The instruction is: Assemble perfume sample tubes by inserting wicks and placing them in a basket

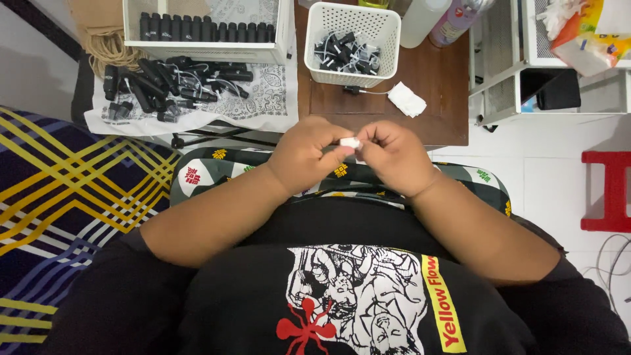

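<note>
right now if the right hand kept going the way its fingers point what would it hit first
The right hand points leftward at the small white piece pinched between both hands; beyond that, almost at once, the left hand's fingers. Depth is hard to judge from above.

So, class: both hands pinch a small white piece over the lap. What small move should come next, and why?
Probably keep working the small white piece between the fingertips: left hand and right hand both pinch it, and it is too small to tell more.

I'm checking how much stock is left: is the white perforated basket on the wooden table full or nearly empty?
Partly filled. The white basket holds a low heap of small black parts with thin wires; its perforated walls rise well above them.
</note>
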